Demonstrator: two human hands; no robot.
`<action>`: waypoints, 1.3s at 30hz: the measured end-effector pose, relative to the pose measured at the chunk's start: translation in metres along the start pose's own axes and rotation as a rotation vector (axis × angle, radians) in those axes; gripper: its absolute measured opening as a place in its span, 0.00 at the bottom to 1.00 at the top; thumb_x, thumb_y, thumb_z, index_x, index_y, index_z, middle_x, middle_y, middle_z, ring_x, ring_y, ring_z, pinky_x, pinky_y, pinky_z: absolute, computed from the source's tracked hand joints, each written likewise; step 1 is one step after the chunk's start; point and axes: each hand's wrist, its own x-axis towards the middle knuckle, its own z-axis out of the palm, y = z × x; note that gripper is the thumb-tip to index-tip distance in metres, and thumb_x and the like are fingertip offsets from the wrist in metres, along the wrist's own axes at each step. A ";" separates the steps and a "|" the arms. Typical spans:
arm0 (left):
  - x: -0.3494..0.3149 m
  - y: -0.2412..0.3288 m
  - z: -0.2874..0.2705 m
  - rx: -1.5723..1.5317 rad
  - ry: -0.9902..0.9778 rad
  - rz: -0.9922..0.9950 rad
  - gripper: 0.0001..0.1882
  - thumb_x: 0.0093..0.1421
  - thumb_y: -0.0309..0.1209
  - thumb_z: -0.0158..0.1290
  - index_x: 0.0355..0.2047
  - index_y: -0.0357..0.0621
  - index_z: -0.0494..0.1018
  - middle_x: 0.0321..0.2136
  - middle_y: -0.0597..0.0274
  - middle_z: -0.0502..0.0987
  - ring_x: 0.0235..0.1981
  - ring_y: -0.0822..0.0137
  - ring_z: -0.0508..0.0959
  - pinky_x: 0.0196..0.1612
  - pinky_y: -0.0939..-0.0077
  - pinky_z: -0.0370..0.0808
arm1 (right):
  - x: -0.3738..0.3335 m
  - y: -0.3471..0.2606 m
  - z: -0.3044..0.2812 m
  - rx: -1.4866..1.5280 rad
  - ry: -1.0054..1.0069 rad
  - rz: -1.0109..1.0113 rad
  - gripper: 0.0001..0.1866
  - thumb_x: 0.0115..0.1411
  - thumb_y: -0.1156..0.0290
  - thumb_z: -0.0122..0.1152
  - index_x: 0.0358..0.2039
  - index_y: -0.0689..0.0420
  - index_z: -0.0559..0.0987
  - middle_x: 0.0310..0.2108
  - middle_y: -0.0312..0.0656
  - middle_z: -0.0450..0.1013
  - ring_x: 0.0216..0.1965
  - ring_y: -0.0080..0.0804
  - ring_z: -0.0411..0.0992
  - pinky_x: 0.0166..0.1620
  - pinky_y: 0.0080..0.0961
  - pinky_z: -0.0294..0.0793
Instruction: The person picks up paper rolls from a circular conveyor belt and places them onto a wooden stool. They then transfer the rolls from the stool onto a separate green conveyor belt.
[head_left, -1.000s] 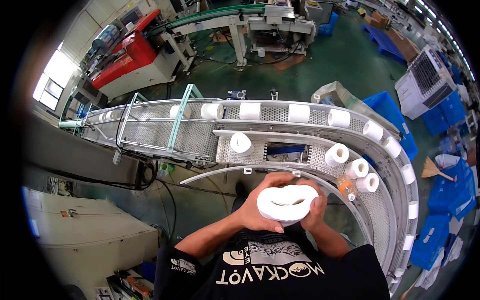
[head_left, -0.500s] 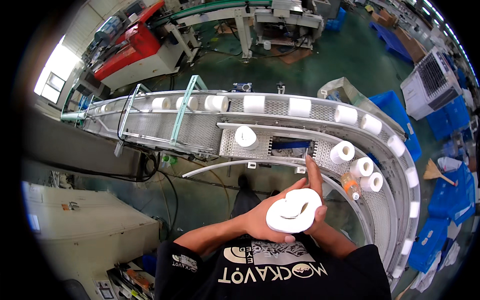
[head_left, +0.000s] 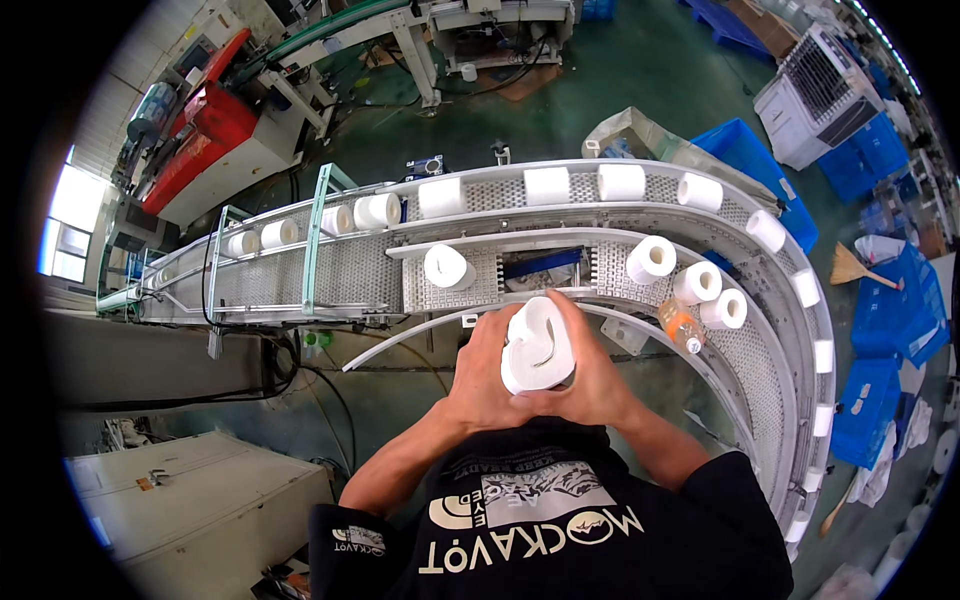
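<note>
White paper fills the grip: the fingers of the left hand (head_left: 483, 372) press on one side of a squashed roll (head_left: 525, 367), and the fingers of the right hand (head_left: 596, 375) curl round the other, clamping it between them. Its core is flattened to a curved slit. Just behind the squashed roll, on the wearer's side, is a black printed shirt (head_left: 560, 540). Beyond it and to its left, a lone roll (head_left: 446, 268) rests on the inner conveyor lane (head_left: 745, 385). To its right, three rolls (head_left: 688, 289) with round cores sit there beside an orange-labelled bottle (head_left: 680, 325). Farther beyond it, a row of rolls (head_left: 547, 186) lines the outer lane (head_left: 495, 193). Well to its right lie blue crates (head_left: 868, 405).
</note>
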 end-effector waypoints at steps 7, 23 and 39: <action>-0.015 0.005 -0.005 -0.425 -0.079 -0.220 0.63 0.38 0.39 0.73 0.68 0.34 0.45 0.64 0.39 0.56 0.66 0.49 0.60 0.67 0.61 0.59 | -0.003 0.008 -0.006 0.119 0.046 -0.018 0.52 0.42 0.63 0.79 0.63 0.66 0.60 0.54 0.49 0.69 0.56 0.34 0.69 0.59 0.32 0.68; -0.031 0.020 -0.014 -0.108 -0.097 -0.359 0.43 0.38 0.48 0.71 0.49 0.36 0.67 0.39 0.45 0.78 0.40 0.44 0.80 0.42 0.59 0.78 | -0.002 0.002 0.017 0.158 0.046 -0.025 0.52 0.38 0.69 0.80 0.63 0.67 0.61 0.51 0.47 0.70 0.53 0.32 0.70 0.57 0.32 0.70; -0.001 -0.022 0.010 -0.721 0.037 -0.231 0.61 0.40 0.37 0.75 0.68 0.35 0.48 0.61 0.52 0.63 0.62 0.58 0.66 0.64 0.63 0.65 | 0.038 0.003 0.001 -0.131 0.022 -0.199 0.51 0.42 0.59 0.81 0.64 0.60 0.64 0.61 0.49 0.64 0.61 0.41 0.64 0.63 0.35 0.62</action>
